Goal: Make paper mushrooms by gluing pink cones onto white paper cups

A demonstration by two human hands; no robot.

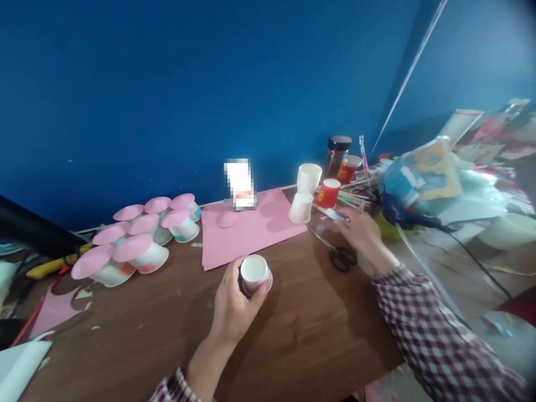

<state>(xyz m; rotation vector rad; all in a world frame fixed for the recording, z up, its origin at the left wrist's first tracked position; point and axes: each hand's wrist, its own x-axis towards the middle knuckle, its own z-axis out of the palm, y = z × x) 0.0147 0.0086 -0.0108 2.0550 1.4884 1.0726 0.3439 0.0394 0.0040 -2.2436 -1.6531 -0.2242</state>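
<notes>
My left hand (pixel 234 301) is closed around a white paper cup (pixel 254 270). The cup is upside down, its recessed base facing up and its wider rim low, just over the brown table. To the right, my right hand (pixel 360 230) has its fingers and thumb on a slim white pen-like tube (pixel 334 214) with a reddish end; blur hides its exact kind. Black-handled scissors (pixel 343 258) lie just left of that hand. Beyond it stand two white paper cups (pixel 300 207) and a red paper cup (pixel 329 194).
Several upturned cups topped with pink paper discs (pixel 144 223) stand at the left. Pink paper sheets (pixel 268 231) lie at the back, bearing a pink disc (pixel 226 219). A dark-lidded jar (pixel 336 156), a blue glue gun (pixel 406 215) and plastic bags (pixel 422 173) crowd the right.
</notes>
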